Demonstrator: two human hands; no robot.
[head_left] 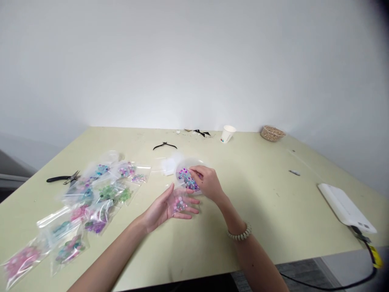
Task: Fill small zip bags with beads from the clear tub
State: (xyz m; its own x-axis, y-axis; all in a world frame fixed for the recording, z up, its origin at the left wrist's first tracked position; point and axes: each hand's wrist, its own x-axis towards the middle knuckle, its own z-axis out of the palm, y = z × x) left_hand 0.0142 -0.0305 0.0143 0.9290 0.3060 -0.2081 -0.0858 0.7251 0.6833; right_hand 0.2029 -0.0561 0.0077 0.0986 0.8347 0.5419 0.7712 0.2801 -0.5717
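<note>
My left hand (161, 209) is palm up with its fingers spread. A small clear zip bag of pink and pale beads (179, 204) lies across the palm, held in the hand. Just above it, my right hand (208, 182) bends over a round white dish (203, 163), its thumb and fingertips pinched together. What sits in that pinch, if anything, is too small to make out. Purple and blue beads (184, 174) cover part of the dish, and my right hand hides some of them. A white paper piece (169, 166) lies beside the dish.
Bags of coloured beads (106, 192) spread over the table's left side, near pliers (63, 178). Black-handled nippers (165, 144) lie farther back. A paper cup (227, 134) and a tub of tan pieces (272, 133) stand by the wall. A white power bank (345, 207) with a cable is right.
</note>
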